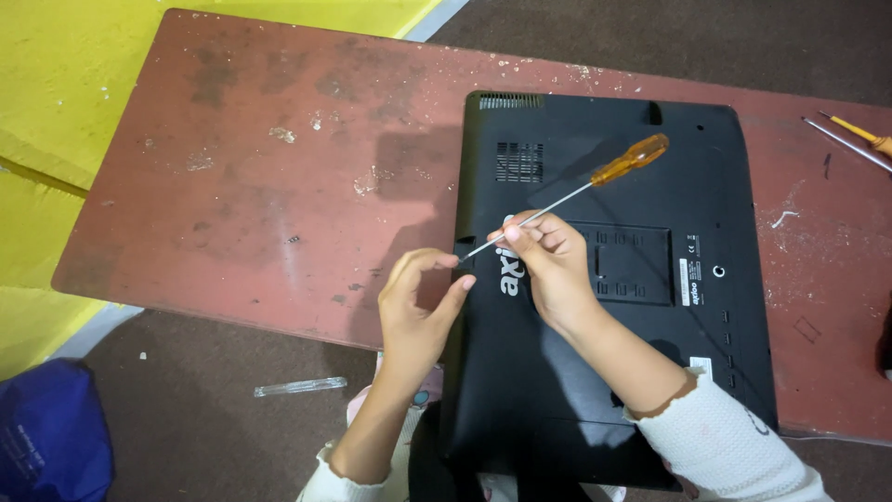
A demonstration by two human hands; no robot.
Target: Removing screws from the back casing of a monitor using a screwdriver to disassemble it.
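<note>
A black flat device (641, 335) lies back side up on a worn red table (251, 186), its near end hanging over the table's front edge. My right hand (550, 265) pinches the metal shaft of a long screwdriver with an orange handle (630, 160); its tip points at the device's left edge. My left hand (420, 302) grips that left edge right beside the tip, thumb and fingers curled around it. Both wrists wear white sleeves.
Another screwdriver with a yellow-orange handle (859, 135) lies at the table's far right. A clear stick-like item (300, 386) lies on the dark floor below. A blue bag (46, 437) sits at bottom left, yellow floor (56, 84) at left.
</note>
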